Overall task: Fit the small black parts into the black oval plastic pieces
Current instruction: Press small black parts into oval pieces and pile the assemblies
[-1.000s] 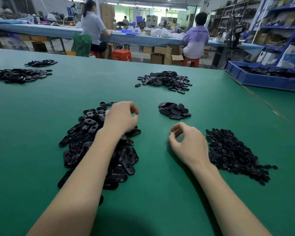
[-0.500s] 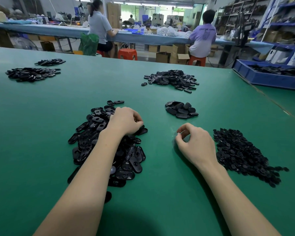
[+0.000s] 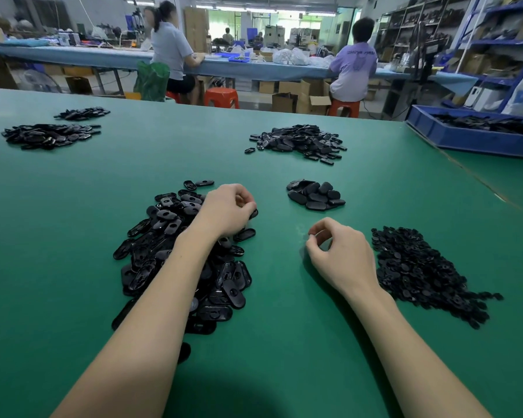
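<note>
Many black oval plastic pieces [image 3: 175,260] lay heaped under the left grip [image 3: 227,211], whose fingers were curled down onto one, though I could not tell if it was truly grasped. They looked light, stiff and glossy, so best pinched by the long edges. Just right of the right grip [image 3: 340,257], pinched on something unclear, lay the small flat black parts [image 3: 420,273] on the green worktop [image 3: 73,236].

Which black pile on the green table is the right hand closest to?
The pile of small black parts, just right of the right hand. Its pieces are tiny and flat, unlike the larger ovals in the other piles.
</note>
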The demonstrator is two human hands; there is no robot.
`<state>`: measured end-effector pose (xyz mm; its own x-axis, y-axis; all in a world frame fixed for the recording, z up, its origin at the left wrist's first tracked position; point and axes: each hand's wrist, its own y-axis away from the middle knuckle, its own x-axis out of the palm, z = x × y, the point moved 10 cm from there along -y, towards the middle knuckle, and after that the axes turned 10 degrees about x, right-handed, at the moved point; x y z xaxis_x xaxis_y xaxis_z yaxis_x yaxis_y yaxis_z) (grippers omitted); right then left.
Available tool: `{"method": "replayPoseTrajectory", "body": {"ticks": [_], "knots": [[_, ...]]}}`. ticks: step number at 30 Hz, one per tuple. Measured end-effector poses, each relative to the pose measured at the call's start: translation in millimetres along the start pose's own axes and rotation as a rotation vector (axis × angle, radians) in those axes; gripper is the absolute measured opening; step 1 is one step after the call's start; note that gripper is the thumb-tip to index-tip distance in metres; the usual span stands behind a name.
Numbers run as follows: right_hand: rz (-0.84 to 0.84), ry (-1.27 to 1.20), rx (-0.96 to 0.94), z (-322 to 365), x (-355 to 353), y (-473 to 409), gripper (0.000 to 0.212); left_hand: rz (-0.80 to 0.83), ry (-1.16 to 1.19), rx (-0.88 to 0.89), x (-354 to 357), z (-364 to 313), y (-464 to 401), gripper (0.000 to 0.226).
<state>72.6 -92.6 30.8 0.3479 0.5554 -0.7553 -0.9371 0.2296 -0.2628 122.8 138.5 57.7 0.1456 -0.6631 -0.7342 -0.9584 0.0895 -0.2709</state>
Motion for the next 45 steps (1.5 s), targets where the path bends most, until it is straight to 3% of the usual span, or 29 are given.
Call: {"method": "replayPoseTrajectory", "body": {"ticks": [5, 8, 12, 19, 23, 25, 29, 33, 38, 45], "knots": [[0.017, -0.122, 0.036, 1.3, -8.8, -5.7, 0.003, 0.089, 0.070, 0.105, 35.9, -51.5, 4.3, 0.005], [0.165, -0.354, 0.093, 0.9, -13.0, -15.2, 0.006, 0.106, 0.227, 0.116, 58.0, -72.5, 9.8, 0.006], [0.434, -0.517, 0.157, -5.5, -17.6, -16.3, 0.012, 0.091, 0.491, 0.039, 68.0, -78.4, 16.3, 0.005], [0.442, -0.567, 0.145, -22.8, -43.6, -25.9, 0.006, 0.348, 1.037, -0.201, 105.9, -86.4, 33.6, 0.015], [0.503, -0.491, 0.146, -33.0, -47.6, -24.7, 0.005, 0.341, 1.220, -0.268, 115.7, -88.0, 37.3, 0.005], [0.393, -0.419, 0.188, -49.1, -60.7, -31.1, 0.006, 0.276, 1.211, -0.281, 118.0, -83.9, 37.1, 0.013], [0.075, -0.042, 0.281, -89.7, -92.6, -42.0, 0.007, 0.167, 1.071, -0.231, 118.8, -78.5, 36.5, 0.028], [0.052, 0.133, 0.301, -100.1, -85.7, -41.3, 0.005, 0.126, 0.986, -0.176, 117.1, -79.4, 36.4, 0.031], [0.057, 0.182, 0.259, -95.8, -72.9, -38.5, 0.014, 0.083, 0.940, -0.147, 114.1, -77.0, 36.4, 0.029], [-0.021, 0.247, 0.270, -93.3, -71.2, -36.6, 0.012, 0.087, 0.941, -0.137, 115.0, -76.5, 36.2, 0.026]]}}
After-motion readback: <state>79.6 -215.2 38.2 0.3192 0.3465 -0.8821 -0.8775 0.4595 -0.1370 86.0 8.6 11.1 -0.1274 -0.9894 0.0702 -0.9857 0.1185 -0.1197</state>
